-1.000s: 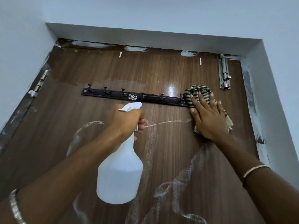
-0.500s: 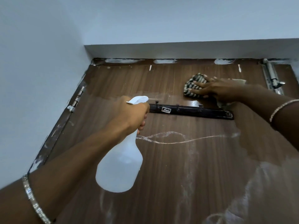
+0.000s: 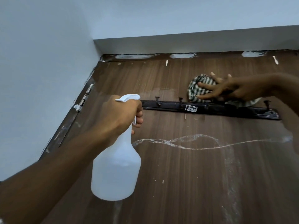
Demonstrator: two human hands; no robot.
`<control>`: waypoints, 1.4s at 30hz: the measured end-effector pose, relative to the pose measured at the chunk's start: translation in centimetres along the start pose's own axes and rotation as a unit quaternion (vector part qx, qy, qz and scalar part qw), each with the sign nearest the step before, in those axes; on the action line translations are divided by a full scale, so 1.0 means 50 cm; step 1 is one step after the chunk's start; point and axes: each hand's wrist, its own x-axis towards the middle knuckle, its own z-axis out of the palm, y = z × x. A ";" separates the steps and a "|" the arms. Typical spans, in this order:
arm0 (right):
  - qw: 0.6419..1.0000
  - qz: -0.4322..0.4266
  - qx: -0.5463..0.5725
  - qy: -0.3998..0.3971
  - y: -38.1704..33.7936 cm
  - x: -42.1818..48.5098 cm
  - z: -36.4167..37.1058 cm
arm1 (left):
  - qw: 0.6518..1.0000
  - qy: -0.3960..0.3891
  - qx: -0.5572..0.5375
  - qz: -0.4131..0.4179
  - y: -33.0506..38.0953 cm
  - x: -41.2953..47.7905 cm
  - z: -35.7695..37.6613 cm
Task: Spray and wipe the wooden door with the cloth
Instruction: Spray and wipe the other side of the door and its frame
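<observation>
Wooden door (image 3: 186,175) gets its top strip wiped as the right hand (image 3: 229,91), fingers spread flat, has slid the cloth (image 3: 196,88) above the hook rail (image 3: 210,108), while the left hand (image 3: 119,117) grips the spray bottle (image 3: 115,172).

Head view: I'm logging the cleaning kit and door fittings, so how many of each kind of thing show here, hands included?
hands: 2 (left hand, right hand)
spray bottle: 1
striped cloth: 1
wooden door: 1
hook rail: 1
door hinge: 1
total: 7
</observation>
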 end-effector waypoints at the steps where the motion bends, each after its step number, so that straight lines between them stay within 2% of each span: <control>1: 1.000 0.006 0.005 0.007 -0.015 0.005 0.006 | 1.000 0.001 0.005 0.007 -0.007 0.006 -0.005; 4: 0.999 0.005 -0.033 0.018 -0.079 0.063 0.024 | 0.999 0.018 0.003 0.027 -0.022 0.018 -0.010; 7: 0.999 -0.017 -0.040 -0.016 -0.137 0.133 0.022 | 0.999 0.029 -0.010 0.032 -0.034 0.023 -0.008; 10: 0.997 -0.042 -0.022 -0.054 -0.168 0.162 0.010 | 1.000 0.005 -0.014 0.020 -0.044 0.026 -0.001; 13: 0.998 -0.019 -0.039 -0.051 -0.158 0.152 0.004 | 0.999 0.003 -0.027 0.026 -0.035 0.031 -0.003; 16: 0.999 0.033 0.012 -0.029 -0.098 0.108 -0.001 | 0.999 -0.010 -0.036 0.028 -0.024 0.034 -0.014; 19: 0.999 0.012 0.037 -0.012 -0.052 0.067 0.009 | 0.999 -0.025 -0.030 0.026 -0.017 0.039 -0.023; 23: 0.997 0.010 0.083 0.002 -0.078 0.083 0.018 | 0.997 -0.055 -0.046 -0.002 -0.002 0.037 -0.033; 27: 0.999 0.017 0.032 -0.012 -0.157 0.156 0.018 | 0.997 -0.071 -0.036 -0.022 -0.001 0.044 -0.053; 33: 0.999 -0.037 -0.016 -0.027 -0.250 0.238 0.008 | 0.995 -0.082 -0.031 -0.046 -0.021 0.057 -0.080; 36: 0.998 -0.032 -0.034 -0.035 -0.236 0.244 0.011 | 0.991 -0.113 -0.033 -0.069 -0.024 0.074 -0.092; 40: 0.997 0.038 0.058 0.018 -0.141 0.181 0.014 | 0.987 -0.127 -0.052 -0.078 -0.029 0.085 -0.110; 42: 0.996 0.038 0.068 0.031 -0.099 0.148 0.020 | 0.988 -0.131 -0.048 -0.071 -0.039 0.092 -0.120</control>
